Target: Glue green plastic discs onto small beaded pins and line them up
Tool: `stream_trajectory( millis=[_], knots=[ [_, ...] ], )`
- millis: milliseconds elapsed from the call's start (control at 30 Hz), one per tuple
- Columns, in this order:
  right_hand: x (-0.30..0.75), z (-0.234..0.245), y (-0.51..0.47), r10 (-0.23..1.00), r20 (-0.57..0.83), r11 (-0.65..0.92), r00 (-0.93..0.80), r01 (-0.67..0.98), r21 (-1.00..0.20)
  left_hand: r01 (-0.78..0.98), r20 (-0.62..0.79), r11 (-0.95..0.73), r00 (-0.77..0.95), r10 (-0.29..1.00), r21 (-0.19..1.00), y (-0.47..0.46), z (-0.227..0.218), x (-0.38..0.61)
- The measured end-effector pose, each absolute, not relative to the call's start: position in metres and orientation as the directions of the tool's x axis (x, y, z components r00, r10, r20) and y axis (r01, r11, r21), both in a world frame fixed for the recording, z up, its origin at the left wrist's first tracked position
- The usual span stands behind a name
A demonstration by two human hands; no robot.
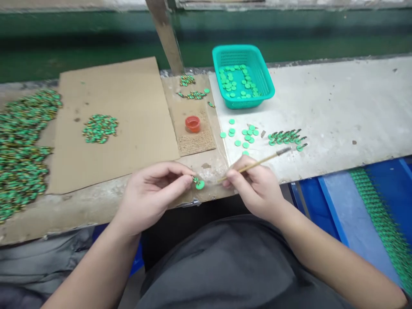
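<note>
Between its thumb and fingertips, my left hand (154, 193) pinches a small green-and-brown piece with a green disc (200, 185) at its end. My right hand (254, 184) grips a thin paintbrush (262, 161) like a pen; one end points toward the disc without touching it, and the dark end points up to the right. Beyond the hands stands a small red cup (192, 124) on a board. Loose green discs (247, 137) lie past my right hand, beside rows of discs with dark pieces on them (286, 137).
A teal basket (270, 92) at the back holds many green discs. Left, a cardboard sheet (128, 98) bears a small heap of green-and-brown pieces (100, 128); a large heap (24, 150) lies further left. Blue trays (312, 201) at lower right hold rows of green pieces (380, 214).
</note>
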State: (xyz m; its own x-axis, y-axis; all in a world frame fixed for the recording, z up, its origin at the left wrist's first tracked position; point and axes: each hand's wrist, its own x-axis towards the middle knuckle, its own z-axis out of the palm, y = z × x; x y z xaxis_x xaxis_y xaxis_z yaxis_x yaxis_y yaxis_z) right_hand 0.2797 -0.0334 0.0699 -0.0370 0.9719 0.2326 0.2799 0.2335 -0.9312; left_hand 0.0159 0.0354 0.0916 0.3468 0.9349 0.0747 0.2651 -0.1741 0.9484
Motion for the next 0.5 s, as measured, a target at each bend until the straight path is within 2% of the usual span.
stream_trajectory(
  millis=[233, 500],
  knots=[
    [0.284, 0.059, -0.050, 0.980, 0.197, 0.197, -0.029, 0.271, -0.942, 0.060, 0.008, -0.038, 0.435, 0.901, 0.997, 0.018, 0.132, 0.015],
    [0.285, 0.049, -0.055, 0.983, 0.182, 0.185, -0.034, 0.261, -0.947, 0.046, 0.039, -0.067, 0.448, 0.893, 0.997, 0.015, 0.135, 0.015]
  ],
)
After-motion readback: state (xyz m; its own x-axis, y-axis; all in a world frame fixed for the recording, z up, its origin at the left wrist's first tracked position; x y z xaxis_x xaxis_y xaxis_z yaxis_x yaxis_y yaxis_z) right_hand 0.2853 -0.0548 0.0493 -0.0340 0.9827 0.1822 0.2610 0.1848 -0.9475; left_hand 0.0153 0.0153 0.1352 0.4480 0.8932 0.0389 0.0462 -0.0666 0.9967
